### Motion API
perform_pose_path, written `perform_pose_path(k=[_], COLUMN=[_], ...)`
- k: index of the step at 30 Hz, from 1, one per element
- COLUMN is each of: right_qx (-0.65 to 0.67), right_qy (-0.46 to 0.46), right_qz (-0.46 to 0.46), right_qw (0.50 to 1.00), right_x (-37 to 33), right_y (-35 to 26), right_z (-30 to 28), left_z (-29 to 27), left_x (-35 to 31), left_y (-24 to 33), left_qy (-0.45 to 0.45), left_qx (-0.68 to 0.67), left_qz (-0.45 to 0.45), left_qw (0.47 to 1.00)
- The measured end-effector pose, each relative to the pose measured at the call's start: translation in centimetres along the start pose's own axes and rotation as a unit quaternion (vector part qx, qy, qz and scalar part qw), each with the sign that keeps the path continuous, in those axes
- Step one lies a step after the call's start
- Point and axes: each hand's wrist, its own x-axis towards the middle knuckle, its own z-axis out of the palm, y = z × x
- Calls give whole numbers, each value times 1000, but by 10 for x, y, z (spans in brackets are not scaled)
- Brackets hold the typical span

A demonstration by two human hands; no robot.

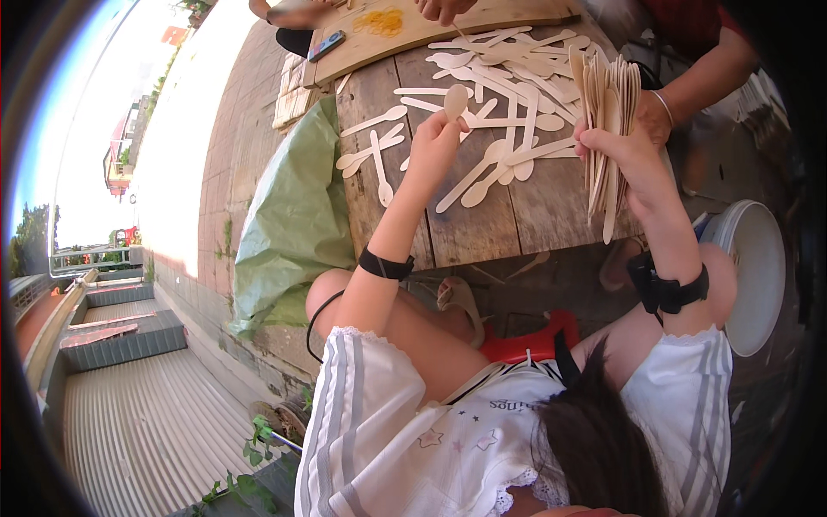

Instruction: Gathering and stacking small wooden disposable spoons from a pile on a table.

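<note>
Between the thumb and fingers of my left hand [437, 145] is a single wooden spoon [456, 100], its rounded bowl pointing up. A thick bundle of wooden spoons [610, 90] stands roughly upright in my right hand [627, 158], at the table's right side. My fingers wrap round the bundle and hide part of it. Loose wooden spoons [525, 112] lie scattered and overlapping on the worn wooden table [469, 226], thickest at the far right. Just behind the bundle is another person's hand [656, 119] with a bracelet; whether it touches the spoons I cannot tell.
Across the far side lies a wooden board [422, 30] with small orange pieces [379, 22] and a phone [326, 46]. A second person's hand [444, 9] is above it. Green sheeting [289, 224] hangs at the table's left. A white bucket [754, 276] stands at my right.
</note>
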Motion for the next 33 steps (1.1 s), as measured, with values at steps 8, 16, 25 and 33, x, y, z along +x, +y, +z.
perform_pose_path(k=[8, 16, 25, 33], right_qx=[9, 9, 1, -3], right_qy=[-7, -14, -19, -4], right_qz=[15, -24, -7, -28], right_qw=[1000, 1000, 1000, 1000], right_x=[-2, 2, 2, 0], right_y=[-2, 0, 1, -1], right_z=[-4, -3, -1, 0], left_z=[33, 12, 4, 4], left_x=[-34, -28, -34, -38], left_y=[-4, 13, 33, 33], left_qy=[-30, -126, -274, -242], left_qx=[401, 270, -24, -108], left_qz=[162, 46, 56, 27], left_qw=[901, 953, 960, 964])
